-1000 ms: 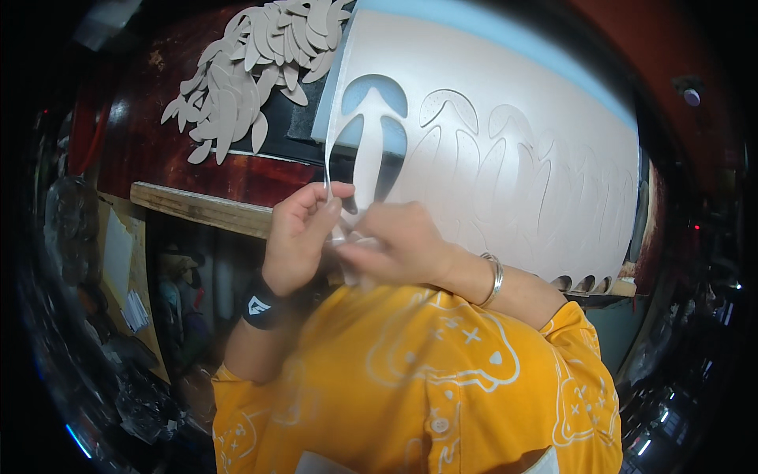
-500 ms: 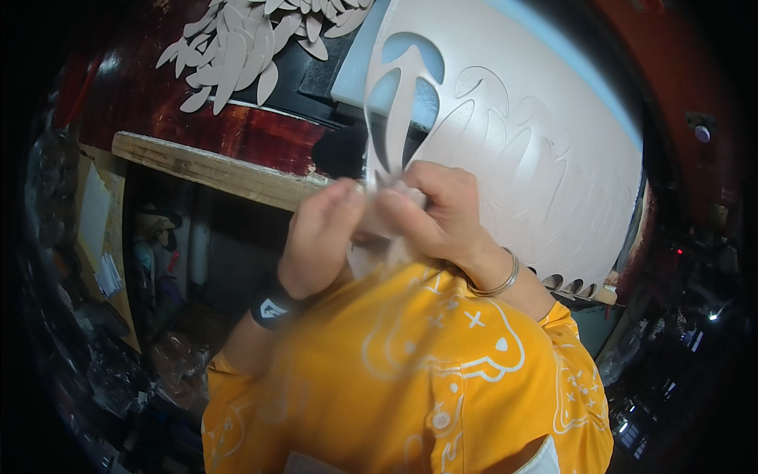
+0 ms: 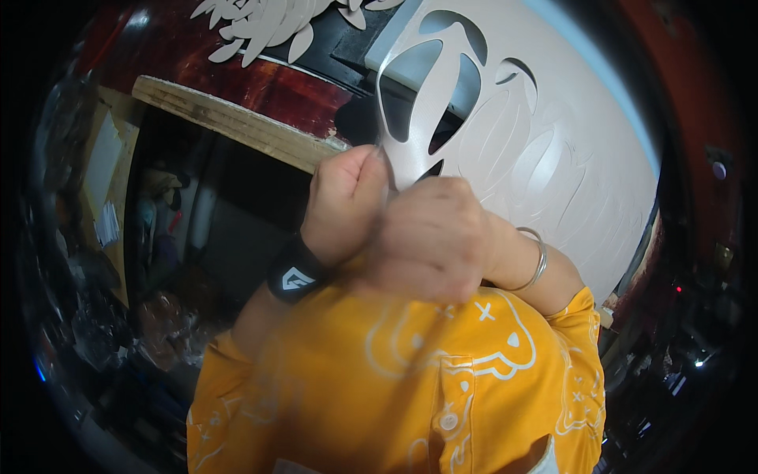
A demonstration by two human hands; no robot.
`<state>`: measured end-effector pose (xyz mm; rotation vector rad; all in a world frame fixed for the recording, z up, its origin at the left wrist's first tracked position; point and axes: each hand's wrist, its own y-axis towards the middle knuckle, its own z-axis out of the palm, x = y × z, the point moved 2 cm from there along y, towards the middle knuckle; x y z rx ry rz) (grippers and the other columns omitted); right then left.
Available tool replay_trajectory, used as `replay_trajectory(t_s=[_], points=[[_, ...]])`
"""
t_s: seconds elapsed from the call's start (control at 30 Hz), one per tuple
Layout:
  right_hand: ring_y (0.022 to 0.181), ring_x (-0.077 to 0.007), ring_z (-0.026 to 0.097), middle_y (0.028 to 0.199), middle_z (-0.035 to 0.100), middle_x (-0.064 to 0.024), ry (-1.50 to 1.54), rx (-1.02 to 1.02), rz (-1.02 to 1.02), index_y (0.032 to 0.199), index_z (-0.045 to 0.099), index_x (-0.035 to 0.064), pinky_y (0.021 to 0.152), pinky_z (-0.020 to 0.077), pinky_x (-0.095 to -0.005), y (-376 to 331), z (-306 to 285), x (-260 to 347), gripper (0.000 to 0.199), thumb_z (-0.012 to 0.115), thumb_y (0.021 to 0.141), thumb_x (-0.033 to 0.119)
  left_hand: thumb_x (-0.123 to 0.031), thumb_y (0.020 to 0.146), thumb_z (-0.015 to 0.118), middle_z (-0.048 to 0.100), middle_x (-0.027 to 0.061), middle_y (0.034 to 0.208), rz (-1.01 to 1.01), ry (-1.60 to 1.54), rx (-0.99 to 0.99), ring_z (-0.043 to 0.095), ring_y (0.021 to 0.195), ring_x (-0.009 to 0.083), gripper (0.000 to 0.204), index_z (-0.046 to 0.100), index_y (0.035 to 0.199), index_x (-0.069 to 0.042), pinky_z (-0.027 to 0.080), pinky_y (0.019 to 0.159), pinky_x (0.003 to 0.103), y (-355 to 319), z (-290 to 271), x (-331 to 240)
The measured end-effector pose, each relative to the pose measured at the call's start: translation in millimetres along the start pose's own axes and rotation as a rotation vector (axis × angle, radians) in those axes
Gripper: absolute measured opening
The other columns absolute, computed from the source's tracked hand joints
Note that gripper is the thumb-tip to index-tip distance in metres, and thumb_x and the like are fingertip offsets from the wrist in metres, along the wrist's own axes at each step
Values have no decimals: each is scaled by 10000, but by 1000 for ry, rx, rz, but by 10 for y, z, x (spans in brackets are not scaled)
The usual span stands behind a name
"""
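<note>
A large pale beige sheet [image 3: 584, 189], scored with leaf-like and curved outlines, lies over the work surface and comes down to my hands. Its near left corner has several cut-out openings with narrow strips between them. My left hand [image 3: 343, 201] is closed on the sheet's near edge, thumb on top. Close beside it, my right hand [image 3: 434, 237] is curled into a fist over the lower end of the sheet, knuckles up and blurred. Whatever lies inside its fingers is hidden. Along one curved outline, a gap [image 3: 517, 69] shows where the material has parted.
Loose beige leaf-shaped pieces [image 3: 272, 24] are heaped at the far left on a dark red surface [image 3: 284, 103]. A wooden edge [image 3: 229, 114] runs along its front. A pale block [image 3: 395, 47] lies under the sheet. Dark shelving and clear plastic bags are at lower left.
My right hand has turned knuckles up and come down toward my body. The sheet's openings look wider, and a gap now shows at a second curved outline. The whole view has shifted slightly.
</note>
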<state>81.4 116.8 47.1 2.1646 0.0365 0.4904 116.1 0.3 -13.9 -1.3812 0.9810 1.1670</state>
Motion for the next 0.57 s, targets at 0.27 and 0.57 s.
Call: replay_trajectory(t_s=[0.27, 0.57], points=[[586, -149, 505, 695, 532, 9, -24, -115, 319, 832, 579, 98, 503, 395, -254, 328, -691, -323, 102, 573, 834, 200, -185, 962, 431, 529, 16, 658, -54, 56, -55, 483, 551, 71, 289, 558, 778, -2, 390, 509, 222, 78, -94, -127], [752, -321, 689, 818, 695, -175, -162, -178, 822, 940, 725, 95, 747, 531, -410, 1209, -413, -2357, 441, 537, 856, 484, -546, 962, 275, 525, 214, 1246, -342, -553, 413, 598, 1030, 340, 668, 265, 1396, -39, 493, 894, 435, 387, -362, 99]])
